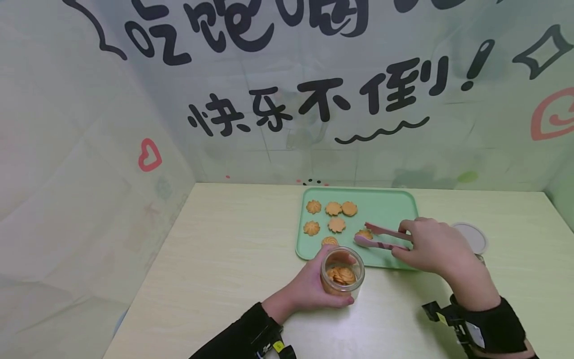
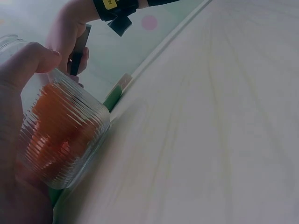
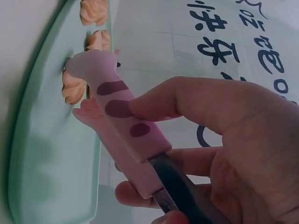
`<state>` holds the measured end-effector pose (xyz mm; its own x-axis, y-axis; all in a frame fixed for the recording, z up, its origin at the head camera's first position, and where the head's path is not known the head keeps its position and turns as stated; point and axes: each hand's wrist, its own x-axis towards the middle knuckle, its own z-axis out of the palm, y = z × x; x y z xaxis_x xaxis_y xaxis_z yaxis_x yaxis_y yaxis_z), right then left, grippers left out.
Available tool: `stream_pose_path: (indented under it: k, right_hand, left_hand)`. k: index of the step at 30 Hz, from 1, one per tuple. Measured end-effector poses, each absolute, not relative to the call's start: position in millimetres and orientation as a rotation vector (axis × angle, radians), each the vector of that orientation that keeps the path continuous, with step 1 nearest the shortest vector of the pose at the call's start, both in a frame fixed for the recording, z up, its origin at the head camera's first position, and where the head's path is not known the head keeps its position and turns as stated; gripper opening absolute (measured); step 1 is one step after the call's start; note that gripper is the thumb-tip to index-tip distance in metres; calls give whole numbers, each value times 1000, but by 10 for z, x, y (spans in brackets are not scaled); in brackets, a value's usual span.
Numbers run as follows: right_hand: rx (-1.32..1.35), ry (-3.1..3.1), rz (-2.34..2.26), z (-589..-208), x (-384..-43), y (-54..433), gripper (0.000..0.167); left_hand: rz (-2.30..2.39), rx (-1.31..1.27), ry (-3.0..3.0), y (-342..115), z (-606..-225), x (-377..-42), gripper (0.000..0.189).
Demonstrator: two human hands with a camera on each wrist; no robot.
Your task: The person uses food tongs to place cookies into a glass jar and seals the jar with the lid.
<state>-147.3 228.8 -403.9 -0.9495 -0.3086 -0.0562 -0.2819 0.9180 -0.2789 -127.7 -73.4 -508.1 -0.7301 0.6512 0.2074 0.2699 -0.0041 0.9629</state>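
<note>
My left hand (image 1: 309, 288) grips a glass jar (image 1: 358, 288), its open mouth facing up in the head view. Inside lie several round golden cookies (image 1: 343, 275); the ribbed jar wall blurs them in the left wrist view. My right hand (image 1: 441, 252) holds pink tongs (image 3: 117, 105) with paw-shaped tips and dark metal further back, thumb on the striped arm. Between the spread tips, over the green tray (image 1: 385, 204), sits one cookie (image 1: 365, 233), partly hidden by them. The jar overlaps the tray's front edge in the head view.
Several flower-shaped cookies (image 1: 336, 224) lie on the tray's left half, one of them (image 1: 329, 241) just behind the jar. A round pale lid (image 1: 471, 238) is to the right, partly behind my right hand. A lettered sheet (image 1: 269, 159) rises behind the wooden table (image 1: 224, 239).
</note>
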Motion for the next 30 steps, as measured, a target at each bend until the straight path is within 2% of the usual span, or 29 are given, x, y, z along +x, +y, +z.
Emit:
stream_pose_path:
  k: [9, 20, 30]
  right_hand:
    - [-473, 2982, -386, -4049, -1484, 2279, 42]
    - [-516, 2975, -382, -4020, -1483, 2264, 34]
    - [-524, 2964, -391, -4011, -1486, 2303, 36]
  left_hand:
    - [1791, 960, 1971, -734, -5087, -1276, 85]
    - [1789, 975, 1985, -737, -5089, -1276, 84]
    - [1784, 963, 1989, -734, -5091, -1287, 84]
